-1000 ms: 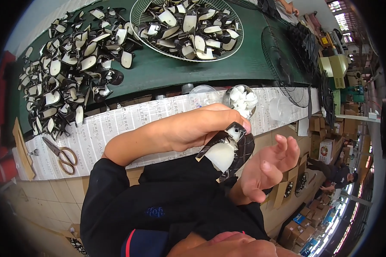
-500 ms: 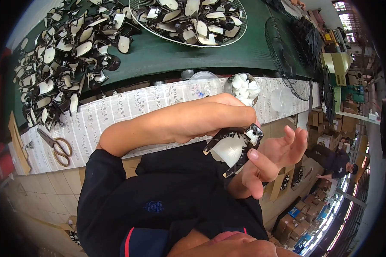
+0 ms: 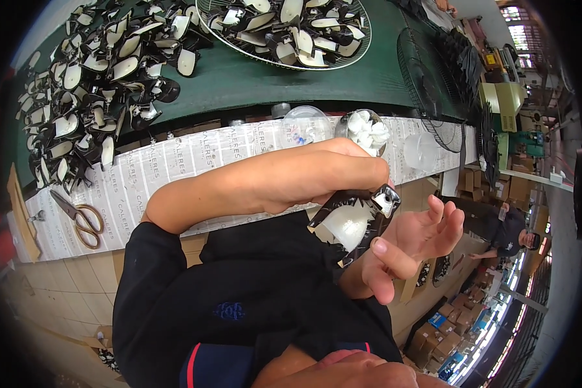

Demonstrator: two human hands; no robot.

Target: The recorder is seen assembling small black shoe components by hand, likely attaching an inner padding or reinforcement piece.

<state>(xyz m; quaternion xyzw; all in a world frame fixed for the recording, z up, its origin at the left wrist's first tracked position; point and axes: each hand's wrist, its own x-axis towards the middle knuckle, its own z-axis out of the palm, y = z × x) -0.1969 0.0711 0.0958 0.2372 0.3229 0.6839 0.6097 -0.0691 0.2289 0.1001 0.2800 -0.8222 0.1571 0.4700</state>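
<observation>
My left forearm crosses from the left, and my left hand [image 3: 354, 169] is bent over a shoe heel [image 3: 346, 226], gripping it from behind; most of its fingers are hidden. The heel has a smooth whitish face and a black covering with jagged, notched edges. Its small square end, with a hole in it, points up to the right. Just right of the heel, my right hand [image 3: 415, 242] is open, palm showing and fingers spread and curved. Its nearest fingertip is close to the covering's edge; whether they touch I cannot tell.
Many similar heels [image 3: 124, 67] lie heaped on the green table [image 3: 239, 87]; more fill a wire basket [image 3: 284, 64]. Scissors [image 3: 84, 223] lie left on the paper-covered bench. A bowl of white pieces [image 3: 367, 129], clear tubs [image 3: 421, 152] and a fan [image 3: 427, 84] stand beyond. Another person [image 3: 507, 233] is far right.
The heel is tilted slightly differently in my left hand. My right hand stays beside it, fingers spread, slightly shifted. The whole view has moved a little, and the distant person has changed posture.
</observation>
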